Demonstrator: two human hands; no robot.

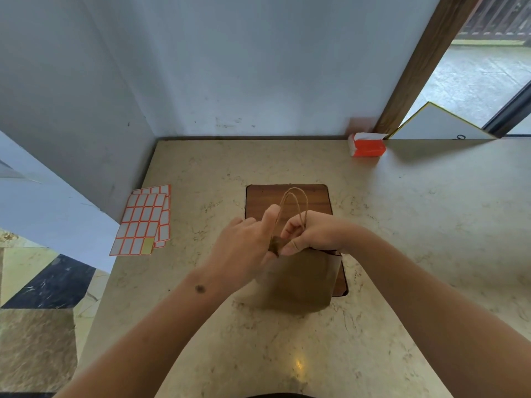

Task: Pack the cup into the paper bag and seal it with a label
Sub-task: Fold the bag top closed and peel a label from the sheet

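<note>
Head view: the paper bag (301,280) stands on the wooden board (287,196) mid-counter, its mouth pinched shut, handles (296,205) up. The left hand (244,248) and right hand (313,234) both pinch the folded top edge at its left end. No cup shows; presumably it's already inside. No label on the bag yet, so sealing remains. The label sheets (146,222) lie far left, orange-bordered and blank. On the orange box (367,145) at the far wall, no writing is readable.

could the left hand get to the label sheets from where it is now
Probably yes. The label sheets lie flat on the counter, left of the left hand, with bare counter between. But that hand is pinching the paper bag top and would have to let go.
</note>
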